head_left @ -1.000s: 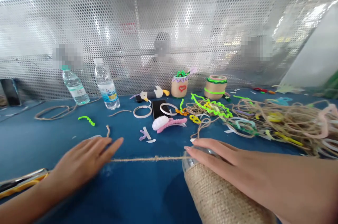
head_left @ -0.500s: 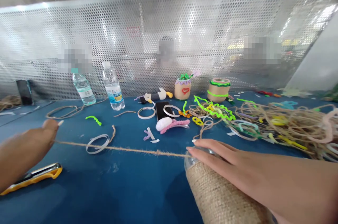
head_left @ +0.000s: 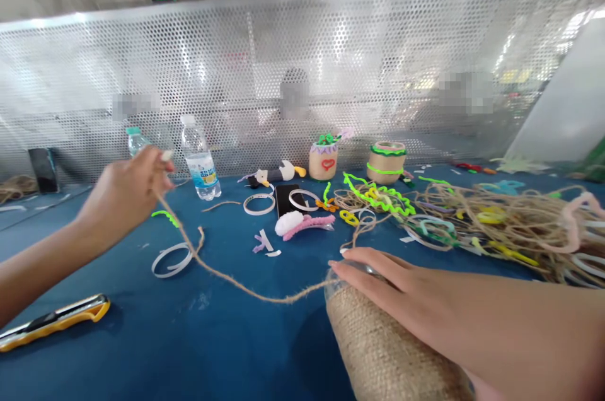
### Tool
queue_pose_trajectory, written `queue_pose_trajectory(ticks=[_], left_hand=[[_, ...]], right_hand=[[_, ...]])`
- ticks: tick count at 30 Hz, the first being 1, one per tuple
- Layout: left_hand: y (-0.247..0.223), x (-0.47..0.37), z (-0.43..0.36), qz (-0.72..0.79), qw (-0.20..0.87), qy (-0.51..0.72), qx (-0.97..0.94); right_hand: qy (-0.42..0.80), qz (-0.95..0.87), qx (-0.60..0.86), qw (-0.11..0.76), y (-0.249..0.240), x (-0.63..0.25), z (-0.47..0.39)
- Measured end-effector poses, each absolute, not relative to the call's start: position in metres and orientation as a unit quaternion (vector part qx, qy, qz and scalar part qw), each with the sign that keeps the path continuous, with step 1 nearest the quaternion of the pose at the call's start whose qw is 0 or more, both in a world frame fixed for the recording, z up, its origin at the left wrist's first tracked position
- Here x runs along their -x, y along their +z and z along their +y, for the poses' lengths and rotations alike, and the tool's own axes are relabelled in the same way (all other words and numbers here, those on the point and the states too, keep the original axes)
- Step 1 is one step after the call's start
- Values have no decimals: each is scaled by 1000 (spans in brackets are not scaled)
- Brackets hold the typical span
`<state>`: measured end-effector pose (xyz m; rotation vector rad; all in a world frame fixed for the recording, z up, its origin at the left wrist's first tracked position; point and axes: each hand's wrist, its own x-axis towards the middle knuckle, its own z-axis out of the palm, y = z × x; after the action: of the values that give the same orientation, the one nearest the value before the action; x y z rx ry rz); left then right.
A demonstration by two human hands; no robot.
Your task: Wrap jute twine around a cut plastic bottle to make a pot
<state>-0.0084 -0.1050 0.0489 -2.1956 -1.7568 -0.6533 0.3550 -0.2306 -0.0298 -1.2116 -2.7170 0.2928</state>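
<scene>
My left hand [head_left: 126, 190] is raised at the left, its fingers pinched on a length of jute twine [head_left: 225, 276]. The twine sags over the table and runs up to the clear end of a twine-wrapped plastic bottle [head_left: 371, 341]. My right hand [head_left: 425, 303] lies over that bottle, gripping it near the bare clear end, with fingertips by the place where the twine meets it. The bottle's underside and my right thumb are mostly hidden. Another strand [head_left: 360, 234] rises from beyond the right fingertips toward the loose twine.
A yellow utility knife [head_left: 61, 324] lies at the near left. Two water bottles, a tape roll [head_left: 259, 203], a black phone-like slab [head_left: 283, 200] and two decorated jars [head_left: 323, 161] stand or lie farther back. Tangled twine [head_left: 510, 218] with pipe cleaners spreads at the right, before a perforated metal screen [head_left: 265, 67].
My left hand has moved up and to the right, still holding the twine. The twine, taut before, now hangs slack. My right hand stays on the bottle.
</scene>
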Motion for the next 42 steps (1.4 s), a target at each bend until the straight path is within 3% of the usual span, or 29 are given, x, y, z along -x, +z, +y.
queue_pose_trajectory(ticks=[4, 8, 11, 18, 25, 33, 39, 42], left_hand=[[59, -51, -108, -467, 147, -208, 847], [58, -85, -98, -303, 306, -142, 892], [44, -86, -87, -332, 325, -59, 884], [-21, -17, -87, -444, 262, 49, 856], [-24, -51, -168, -192, 328, -125, 917], [-53, -103, -181, -153, 125, -276, 941], [-85, -110, -160, -127, -108, -361, 917], [-89, -109, -163, -109, -167, -393, 898]], right_hand=[[122, -907, 403, -28, -9, -348, -231], [136, -889, 431, -73, 12, -335, -233], [134, -884, 437, -98, 20, -328, -233], [147, -878, 447, -88, 19, -327, -229], [160, -856, 488, -63, 15, -324, -230], [142, -872, 460, -86, 12, -325, -229], [131, -900, 412, -53, 2, -333, -222], [130, -915, 382, 14, -4, -332, -218]])
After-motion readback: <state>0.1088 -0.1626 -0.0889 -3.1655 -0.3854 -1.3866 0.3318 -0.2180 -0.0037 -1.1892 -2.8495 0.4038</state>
